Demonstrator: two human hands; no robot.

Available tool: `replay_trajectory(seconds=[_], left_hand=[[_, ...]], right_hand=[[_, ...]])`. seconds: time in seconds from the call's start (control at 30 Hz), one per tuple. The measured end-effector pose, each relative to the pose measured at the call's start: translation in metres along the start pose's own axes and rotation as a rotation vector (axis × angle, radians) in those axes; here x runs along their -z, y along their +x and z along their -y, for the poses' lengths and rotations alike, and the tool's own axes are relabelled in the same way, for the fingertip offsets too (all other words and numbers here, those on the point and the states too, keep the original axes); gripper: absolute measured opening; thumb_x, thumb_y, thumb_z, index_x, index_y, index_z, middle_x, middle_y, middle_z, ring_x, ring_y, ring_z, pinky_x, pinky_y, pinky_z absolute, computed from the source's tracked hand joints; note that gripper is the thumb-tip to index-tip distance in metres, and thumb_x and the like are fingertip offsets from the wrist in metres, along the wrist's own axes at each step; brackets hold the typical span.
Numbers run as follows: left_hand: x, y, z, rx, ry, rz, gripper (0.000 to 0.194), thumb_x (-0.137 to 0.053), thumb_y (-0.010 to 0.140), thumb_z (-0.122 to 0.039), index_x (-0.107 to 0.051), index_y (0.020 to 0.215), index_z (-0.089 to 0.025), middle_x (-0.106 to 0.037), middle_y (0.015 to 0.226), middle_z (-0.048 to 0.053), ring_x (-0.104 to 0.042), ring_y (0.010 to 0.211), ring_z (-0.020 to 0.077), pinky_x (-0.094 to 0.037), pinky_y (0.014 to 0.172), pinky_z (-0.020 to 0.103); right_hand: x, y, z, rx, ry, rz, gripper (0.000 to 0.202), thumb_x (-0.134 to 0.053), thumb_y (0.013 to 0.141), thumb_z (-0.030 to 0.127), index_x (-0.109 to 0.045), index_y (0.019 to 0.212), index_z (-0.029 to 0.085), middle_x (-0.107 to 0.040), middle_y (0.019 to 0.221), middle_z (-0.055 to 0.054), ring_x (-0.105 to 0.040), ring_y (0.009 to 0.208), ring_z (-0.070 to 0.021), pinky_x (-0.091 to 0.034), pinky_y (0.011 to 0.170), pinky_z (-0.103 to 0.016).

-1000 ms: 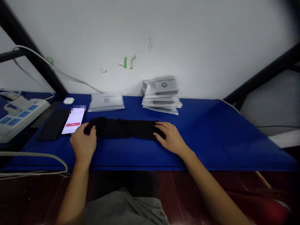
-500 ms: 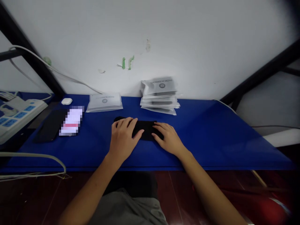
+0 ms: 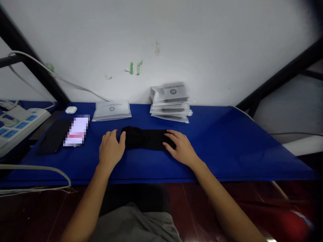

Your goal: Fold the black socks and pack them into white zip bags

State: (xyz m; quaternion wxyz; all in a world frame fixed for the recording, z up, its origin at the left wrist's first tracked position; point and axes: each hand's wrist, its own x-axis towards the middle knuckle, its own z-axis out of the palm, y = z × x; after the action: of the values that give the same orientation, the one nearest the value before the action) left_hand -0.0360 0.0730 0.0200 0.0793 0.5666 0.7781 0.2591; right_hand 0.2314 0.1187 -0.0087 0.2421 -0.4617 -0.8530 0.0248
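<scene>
A flat, folded strip of black cloth lies lengthwise on the blue table, bunched thicker at its left end. I cannot make out what kind of cloth article it is. My left hand rests at that left end, thumb against or very near the fabric, fingers on the tabletop with a gap to the thumb. On the right end lies my right hand, its fingers and thumb apart over the cloth, pressing it lightly or just resting; its palm hides part of that end.
Several frosted zip pouches are stacked by the wall, and another pouch lies left of them. Further left are a white earbud case, a lit phone, a dark phone and a power strip with cables.
My left hand has slid left off the top of the black cloth to its left end, uncovering the bunched part. My right hand has stayed in place.
</scene>
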Motion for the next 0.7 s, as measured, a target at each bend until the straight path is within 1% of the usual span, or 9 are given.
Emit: replay_trajectory(seconds=[0.07,0.1,0.13,0.2,0.27,0.4,0.53,0.63,0.7], left_hand=[[0.004,0.004,0.001,0.091,0.008,0.154,0.057,-0.036,0.088,-0.059,-0.065,0.108,-0.014,-0.066,0.107,0.015,-0.060,0.104,0.0320,-0.047,0.087,0.042],[0.005,0.005,0.001,0.104,-0.002,0.211,0.058,-0.038,0.086,-0.063,-0.066,0.101,-0.015,-0.068,0.103,0.014,-0.062,0.100,0.0313,-0.048,0.084,0.040],[0.005,0.006,-0.001,0.107,-0.012,0.243,0.057,-0.039,0.084,-0.065,-0.067,0.095,-0.016,-0.069,0.099,0.013,-0.063,0.097,0.0307,-0.048,0.081,0.038],[0.003,0.007,-0.004,0.114,-0.007,0.259,0.053,-0.043,0.082,-0.064,-0.065,0.089,-0.017,-0.069,0.095,0.013,-0.064,0.094,0.0308,-0.048,0.075,0.037],[0.000,0.006,-0.008,0.119,0.001,0.250,0.044,-0.048,0.081,-0.057,-0.063,0.088,-0.017,-0.069,0.095,0.013,-0.064,0.093,0.0311,-0.047,0.072,0.037],[0.002,0.006,-0.008,0.125,-0.065,0.166,0.029,-0.054,0.079,-0.044,-0.059,0.091,-0.017,-0.068,0.094,0.012,-0.064,0.091,0.0289,-0.048,0.071,0.035],[0.015,0.003,-0.005,0.145,-0.070,0.003,0.024,-0.056,0.079,-0.039,-0.056,0.093,-0.019,-0.067,0.088,0.008,-0.064,0.086,0.0270,-0.048,0.070,0.035],[0.023,-0.002,-0.011,0.103,0.004,-0.153,0.021,-0.058,0.081,-0.035,-0.054,0.095,-0.020,-0.065,0.092,0.007,-0.063,0.089,0.0272,-0.048,0.071,0.037],[0.025,-0.005,-0.020,0.040,0.047,-0.223,0.020,-0.059,0.081,-0.031,-0.054,0.097,-0.020,-0.064,0.098,0.007,-0.061,0.093,0.0269,-0.048,0.073,0.037]], right_hand=[[0.000,0.000,0.000,-0.031,-0.029,-0.029,0.039,-0.053,0.089,0.041,-0.061,0.118,0.018,-0.061,0.123,-0.014,-0.057,0.114,-0.0306,-0.045,0.094,-0.050],[0.000,0.000,0.000,-0.041,-0.042,-0.035,0.040,-0.053,0.088,0.042,-0.061,0.118,0.017,-0.062,0.121,-0.014,-0.057,0.112,-0.0305,-0.046,0.093,-0.049],[-0.001,0.000,0.000,-0.044,-0.048,-0.035,0.040,-0.053,0.088,0.043,-0.062,0.117,0.017,-0.063,0.120,-0.014,-0.058,0.111,-0.0304,-0.046,0.092,-0.049],[-0.001,0.001,0.002,-0.031,-0.044,-0.022,0.039,-0.053,0.088,0.043,-0.062,0.117,0.018,-0.064,0.118,-0.013,-0.058,0.110,-0.0301,-0.045,0.093,-0.049],[-0.001,0.002,0.004,-0.011,-0.024,-0.001,0.038,-0.052,0.089,0.042,-0.062,0.117,0.020,-0.064,0.119,-0.012,-0.058,0.111,-0.0296,-0.043,0.096,-0.051],[-0.002,0.003,0.009,0.012,0.033,0.044,0.040,-0.053,0.089,0.044,-0.060,0.120,0.021,-0.063,0.123,-0.011,-0.057,0.115,-0.0281,-0.040,0.101,-0.051],[0.000,0.002,0.009,-0.002,0.111,0.009,0.041,-0.053,0.089,0.045,-0.060,0.120,0.019,-0.063,0.121,-0.011,-0.056,0.115,-0.0269,-0.042,0.100,-0.048],[0.001,0.002,0.007,-0.019,0.147,-0.035,0.039,-0.052,0.089,0.045,-0.060,0.118,0.019,-0.064,0.119,-0.011,-0.057,0.113,-0.0268,-0.043,0.099,-0.047],[0.002,0.001,0.005,-0.024,0.162,-0.039,0.038,-0.052,0.090,0.045,-0.060,0.117,0.020,-0.064,0.118,-0.011,-0.058,0.112,-0.0267,-0.043,0.099,-0.047]])
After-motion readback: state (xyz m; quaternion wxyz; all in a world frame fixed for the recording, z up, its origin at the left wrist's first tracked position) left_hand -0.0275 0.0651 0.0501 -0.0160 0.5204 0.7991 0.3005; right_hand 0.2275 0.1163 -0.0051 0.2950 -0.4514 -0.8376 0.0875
